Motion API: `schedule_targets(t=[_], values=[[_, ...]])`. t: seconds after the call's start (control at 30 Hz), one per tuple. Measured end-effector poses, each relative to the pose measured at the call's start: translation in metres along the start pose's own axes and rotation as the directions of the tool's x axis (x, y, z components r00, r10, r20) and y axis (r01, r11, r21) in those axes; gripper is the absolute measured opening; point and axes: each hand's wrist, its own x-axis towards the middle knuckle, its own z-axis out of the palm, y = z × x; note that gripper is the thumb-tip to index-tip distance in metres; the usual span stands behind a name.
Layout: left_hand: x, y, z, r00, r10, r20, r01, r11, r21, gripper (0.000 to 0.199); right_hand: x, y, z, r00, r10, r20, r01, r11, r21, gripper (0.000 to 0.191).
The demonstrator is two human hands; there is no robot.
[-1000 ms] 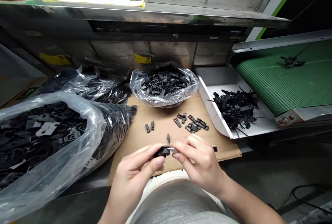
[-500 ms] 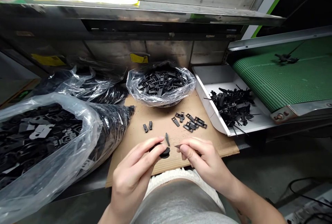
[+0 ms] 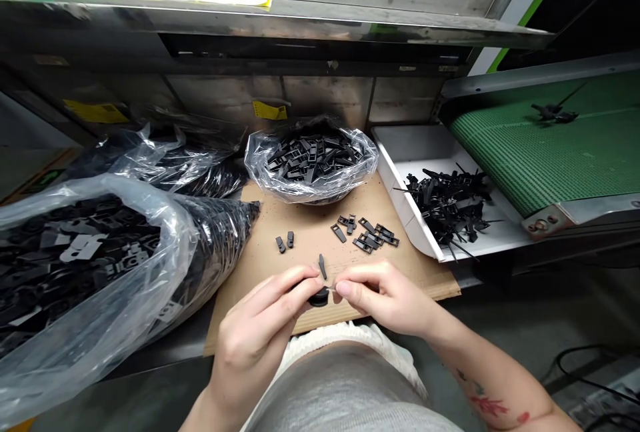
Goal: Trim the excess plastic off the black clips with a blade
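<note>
My left hand (image 3: 263, 322) is closed on a black plastic part (image 3: 319, 299) whose rounded end shows below the fingertips. Pinched in my right hand (image 3: 387, 295) is a small thin piece (image 3: 331, 288), mostly covered by thumb and finger; it meets or nearly meets the black part. Just beyond my fingertips a narrow tapered black piece (image 3: 323, 267) is on the cardboard sheet (image 3: 265, 285). Farther left sit two short black clip-like parts (image 3: 291, 239). Several flat black pieces with rectangular openings (image 3: 370, 240) lie loosely to the right.
A clear bag of black parts (image 3: 367, 172) stands at the back. At left, a larger open bag (image 3: 175, 245) bulges over the bench. On the right are a white tray (image 3: 407, 215) of black assemblies and a green conveyor belt (image 3: 505, 152). A metal shelf (image 3: 320, 22) crosses above.
My right hand has moved left with the small thin piece, closing the gap to the black part. My left hand holds nearly the same place.
</note>
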Motion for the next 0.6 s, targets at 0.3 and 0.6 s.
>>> schedule_targets(t=[0.3,0.6], values=[[0.004,0.002,0.008,0.919,-0.390,-0.060,0.357,0.887,-0.293,0.021,0.005,0.019,0.003,0.953,-0.061,0.297,-0.111,0.840,0.531,0.029],[0.002,0.009,0.017,0.792,-0.610,0.020,0.547,0.695,-0.468,0.018,0.003,0.024,0.013,0.984,0.116,-0.133,-0.024,0.836,0.548,0.018]])
